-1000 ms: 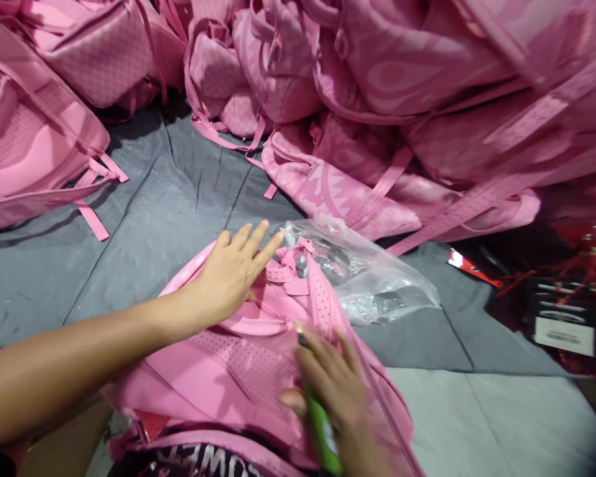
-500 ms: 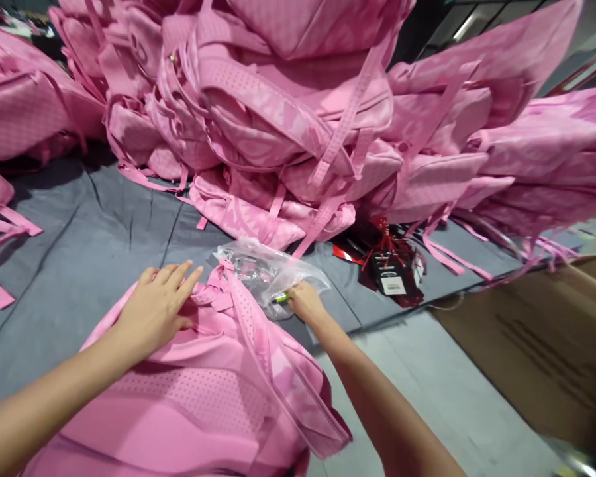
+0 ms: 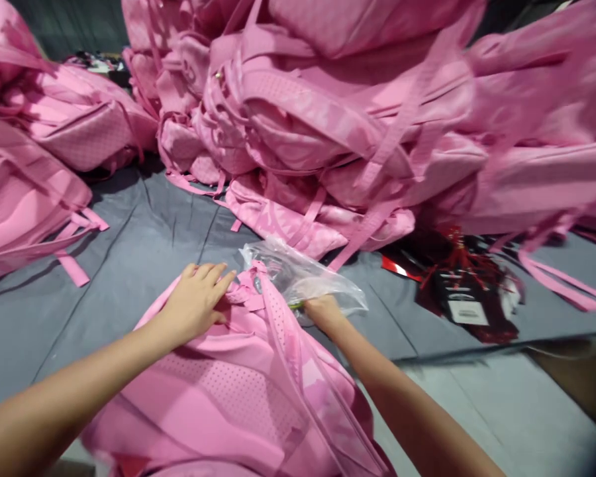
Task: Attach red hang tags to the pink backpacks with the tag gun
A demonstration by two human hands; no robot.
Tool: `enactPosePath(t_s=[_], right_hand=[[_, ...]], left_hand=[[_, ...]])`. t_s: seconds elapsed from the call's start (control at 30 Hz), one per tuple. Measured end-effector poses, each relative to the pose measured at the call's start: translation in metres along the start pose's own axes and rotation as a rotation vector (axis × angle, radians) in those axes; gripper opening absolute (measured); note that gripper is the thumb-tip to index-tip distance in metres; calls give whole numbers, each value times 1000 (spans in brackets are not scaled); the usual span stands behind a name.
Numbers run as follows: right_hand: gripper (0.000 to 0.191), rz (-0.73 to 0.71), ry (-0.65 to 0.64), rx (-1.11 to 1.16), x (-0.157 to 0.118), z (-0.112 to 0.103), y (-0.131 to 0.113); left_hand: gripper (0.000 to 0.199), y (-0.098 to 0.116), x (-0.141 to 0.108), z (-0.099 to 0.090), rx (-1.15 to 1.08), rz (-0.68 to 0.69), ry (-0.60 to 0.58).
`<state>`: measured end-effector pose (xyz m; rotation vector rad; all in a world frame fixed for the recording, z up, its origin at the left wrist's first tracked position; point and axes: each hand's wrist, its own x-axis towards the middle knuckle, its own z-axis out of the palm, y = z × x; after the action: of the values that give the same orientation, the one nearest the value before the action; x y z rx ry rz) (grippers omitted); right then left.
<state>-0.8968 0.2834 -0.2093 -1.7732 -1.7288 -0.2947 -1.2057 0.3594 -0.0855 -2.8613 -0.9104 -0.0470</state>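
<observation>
A pink backpack [image 3: 228, 391] lies at the table's near edge, its dotted strap running down the right side. My left hand [image 3: 196, 298] rests on the backpack's upper left part, palm down with fingers spread. Beyond the backpack's top is a clear plastic bag [image 3: 298, 265]. My right hand [image 3: 322, 311] reaches into the bag's opening, its fingers partly covered by the plastic. A small yellow-green item [image 3: 296, 305] shows at those fingertips, mostly hidden.
Pink backpacks [image 3: 318, 126] are piled high across the back of the grey-covered table [image 3: 144, 232]. Another pink backpack [image 3: 24, 192] lies at the left. Black and red tags with red strings [image 3: 467, 298] lie at the right, near the table edge.
The view has turned left, so everything sits further right in the picture. My right hand has gone a little deeper under the plastic. My left hand stays spread on the backpack.
</observation>
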Motion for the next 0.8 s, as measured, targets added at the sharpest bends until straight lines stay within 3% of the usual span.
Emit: enactPosePath(t_s=[0.13,0.3,0.47,0.67,0.8], right_hand=[[33,-210,-203,57,-21,-8,22],[38,-199,-221,30,-36,-19,20],[34,-68,-148,63,-43,-27,9],[18,241,28,213,-51,-36,-2],[32,500,159,368,-43,-58,-16]], left_hand=[[78,-6,2,-4,-57,24,-55],[84,-16,-2,-3,-72,104,-109],[75,-16,-9,2,-82,92,35],[64,-14,-18,0,-84,113,150],[52,-16,-22,2,-140,105,287]])
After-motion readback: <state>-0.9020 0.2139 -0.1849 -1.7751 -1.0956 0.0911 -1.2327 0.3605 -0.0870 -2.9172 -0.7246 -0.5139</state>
